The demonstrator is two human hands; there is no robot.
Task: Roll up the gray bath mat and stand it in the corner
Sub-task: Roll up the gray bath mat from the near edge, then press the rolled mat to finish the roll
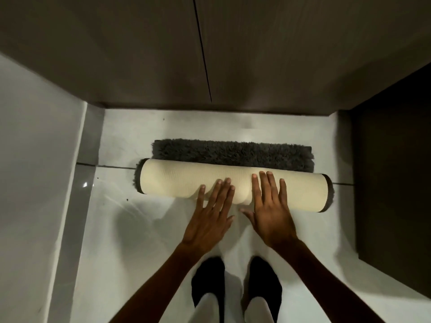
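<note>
The gray bath mat (231,152) lies on the white floor, mostly rolled into a wide cylinder with its cream backing (168,180) outward. A strip of shaggy gray pile still lies flat beyond the roll. My left hand (211,213) presses flat on the roll's near side, left of centre, fingers spread. My right hand (268,206) rests flat beside it, right of centre, fingers reaching over the top of the roll. Neither hand grips the mat.
Dark cabinet doors (140,54) stand just beyond the mat. A pale wall with a gray skirting (77,183) runs along the left, meeting the doors at a corner. A dark panel (391,183) closes the right side. My feet in black socks (207,280) stand below.
</note>
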